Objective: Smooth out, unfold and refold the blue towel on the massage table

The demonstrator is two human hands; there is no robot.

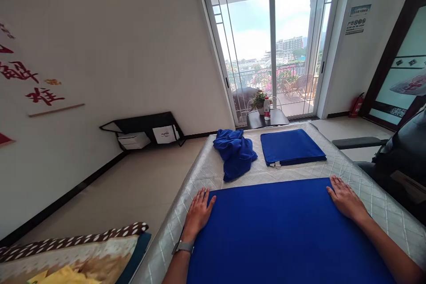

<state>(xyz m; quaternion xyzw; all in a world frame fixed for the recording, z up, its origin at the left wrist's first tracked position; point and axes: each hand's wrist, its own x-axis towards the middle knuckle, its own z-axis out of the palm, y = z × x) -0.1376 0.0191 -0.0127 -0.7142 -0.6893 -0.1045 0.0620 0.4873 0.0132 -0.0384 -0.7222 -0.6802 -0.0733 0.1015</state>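
A large blue cloth (273, 230) lies spread flat over the near part of a white quilted mattress (173, 226). My left hand (199, 211) rests flat on its far left corner, fingers stretched out, with a watch band on the wrist. At the far right corner, my right hand (346, 197) lies palm down, fingers extended along the edge. Beyond the cloth, a crumpled blue cloth (234, 153) sits in a heap on the left. To its right is a neatly folded blue cloth (293, 146) with a small white tag at its near edge.
Past the mattress stands a dark chair (254, 120) bearing a water bottle (267, 108) and a potted plant (258, 100), before a sliding glass door (273, 44). A black rack (143, 124) holds white boxes along the left wall. Patterned bedding (83, 253) is at lower left.
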